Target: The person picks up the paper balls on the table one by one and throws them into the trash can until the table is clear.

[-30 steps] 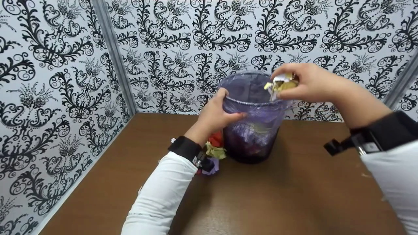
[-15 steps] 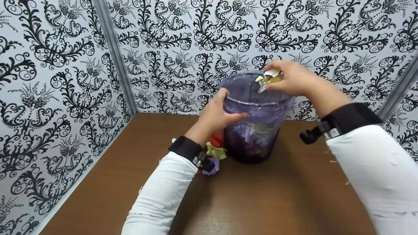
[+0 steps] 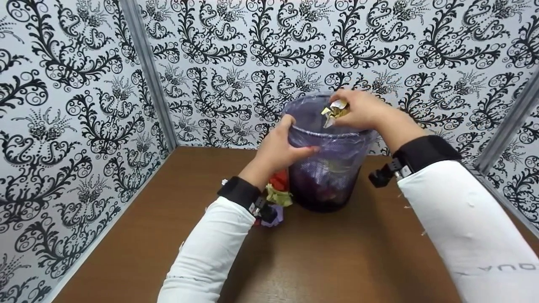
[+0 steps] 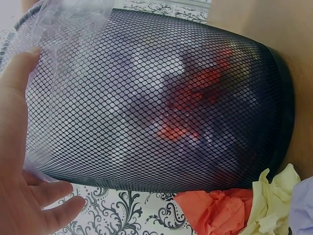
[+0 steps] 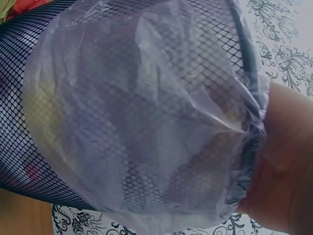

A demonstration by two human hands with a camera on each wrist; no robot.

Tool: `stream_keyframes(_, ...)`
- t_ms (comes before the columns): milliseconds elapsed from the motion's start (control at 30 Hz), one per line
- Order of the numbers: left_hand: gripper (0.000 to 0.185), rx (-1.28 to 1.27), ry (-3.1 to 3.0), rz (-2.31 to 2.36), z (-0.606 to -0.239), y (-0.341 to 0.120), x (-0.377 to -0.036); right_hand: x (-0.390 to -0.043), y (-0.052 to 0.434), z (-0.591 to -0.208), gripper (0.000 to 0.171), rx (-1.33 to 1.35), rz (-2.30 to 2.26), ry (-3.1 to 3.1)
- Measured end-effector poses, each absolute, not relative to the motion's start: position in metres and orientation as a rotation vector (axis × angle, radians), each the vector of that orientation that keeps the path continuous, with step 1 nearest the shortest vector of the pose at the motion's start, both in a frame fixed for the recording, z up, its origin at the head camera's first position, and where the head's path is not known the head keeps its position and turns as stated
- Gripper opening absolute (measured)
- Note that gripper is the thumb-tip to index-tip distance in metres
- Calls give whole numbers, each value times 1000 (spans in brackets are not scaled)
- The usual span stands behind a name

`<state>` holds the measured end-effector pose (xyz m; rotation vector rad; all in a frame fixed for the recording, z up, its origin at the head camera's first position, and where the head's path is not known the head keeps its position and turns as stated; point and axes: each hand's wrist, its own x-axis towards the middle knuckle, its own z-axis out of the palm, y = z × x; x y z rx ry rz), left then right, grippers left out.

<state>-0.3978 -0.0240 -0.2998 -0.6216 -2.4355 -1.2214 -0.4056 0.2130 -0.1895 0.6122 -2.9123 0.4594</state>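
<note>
A black mesh bin, lined with a thin clear bag, stands on the brown table near the patterned back wall. The bin's near rim is gripped by the left hand, thumb over the edge and fingers curled against the mesh, evidently so that the light bin is kept steady and its mouth held open. Directly above the bin's mouth, a crumpled wad of yellow and white paper is pinched in the curled fingers of the right hand, held over the opening so that it would fall inside. Through the mesh, red and pale scraps are seen already lying inside the bin. At the bin's left foot, red, yellow and lilac crumpled papers lie on the table, touching its base.
</note>
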Motion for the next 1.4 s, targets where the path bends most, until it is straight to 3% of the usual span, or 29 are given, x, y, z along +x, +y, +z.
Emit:
stream_keyframes(200,88,-615,-2440,-1179,-300,-23,-398,-402,217,-193,71,617,551,-2934)
stream_keyframes(467,84,-618,-2431,-1182,-301,-24,-399,-391,227,-199,59,662,599,-2747)
stream_keyframes(933,81,-592,-2443,-1167,-302,-27,-398,-367,240,-256,47,764,561,-2216)
stream_keyframes(1267,82,-648,-2402,-1200,-302,-29,-399,-357,229,-295,49,455,891,-2013)
stream_keyframes(1400,82,-638,-2413,-1180,-300,-26,-398,-352,225,-305,58,342,1077,-2028)
